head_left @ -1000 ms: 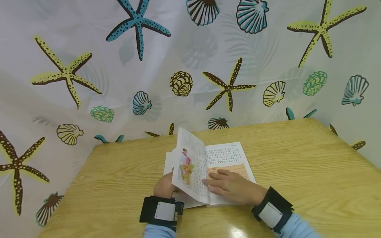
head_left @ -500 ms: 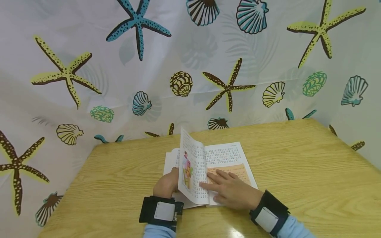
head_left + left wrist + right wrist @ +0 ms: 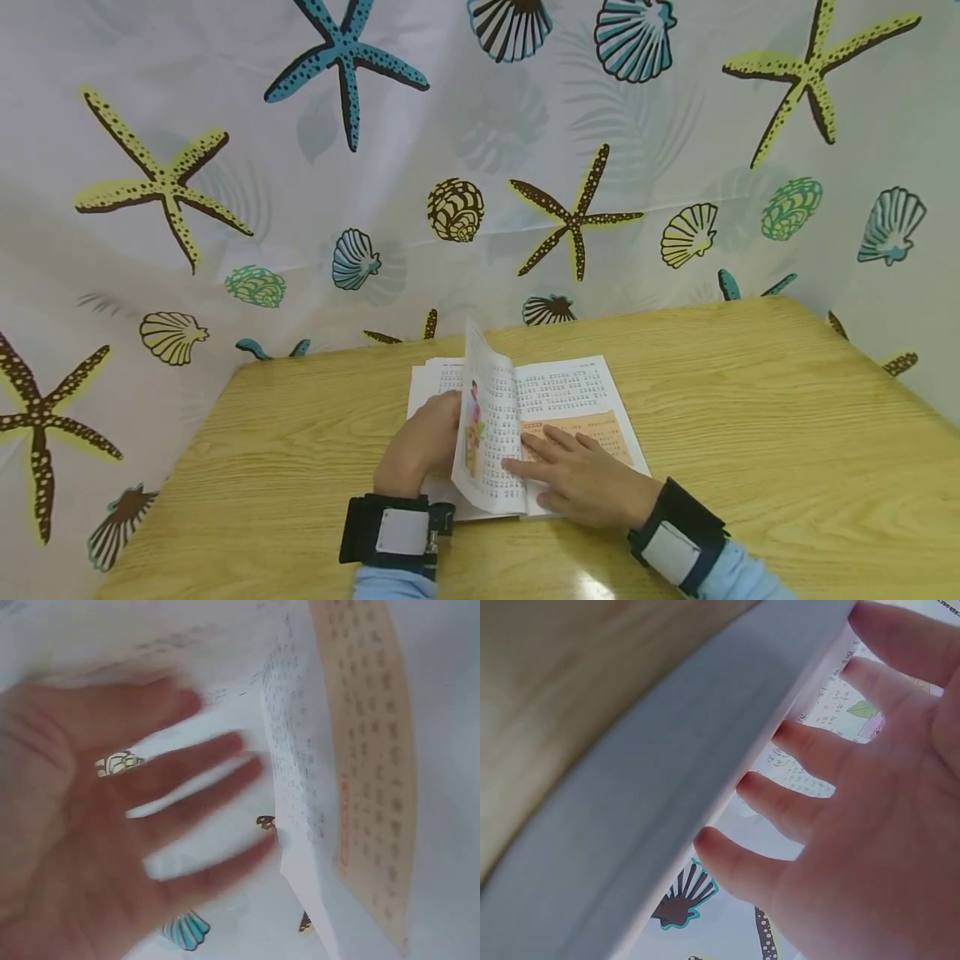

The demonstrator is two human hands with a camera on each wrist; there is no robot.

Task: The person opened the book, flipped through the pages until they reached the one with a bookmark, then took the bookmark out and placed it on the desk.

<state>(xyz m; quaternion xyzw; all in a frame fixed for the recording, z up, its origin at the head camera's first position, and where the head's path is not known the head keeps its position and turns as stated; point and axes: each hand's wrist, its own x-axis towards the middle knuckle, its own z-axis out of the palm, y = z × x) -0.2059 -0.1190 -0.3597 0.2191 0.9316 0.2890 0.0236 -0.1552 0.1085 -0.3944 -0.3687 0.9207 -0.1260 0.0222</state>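
Observation:
An open book (image 3: 562,385) with printed text lies on the table, and one of its pages (image 3: 497,417), with a coloured picture, stands raised near the middle. My left hand (image 3: 420,437) is over the book's left side, its fingertips hidden behind the raised page in the head view. In the left wrist view the fingers (image 3: 202,802) are spread and fairly straight, with their tips beside the page. My right hand (image 3: 585,482) rests on the right-hand page, over an orange text box (image 3: 611,429), fingers extended. The right wrist view shows these fingertips (image 3: 754,784) against the paper.
The wooden table (image 3: 750,417) stretches around the book on all sides. Behind it hangs a white cloth (image 3: 450,125) printed with starfish and shells. Each wrist carries a black strap (image 3: 375,529) with a small device.
The raised page has swung rightward, closer to upright. My left hand has moved farther over the book's left side and shows more. My right hand has shifted slightly left.

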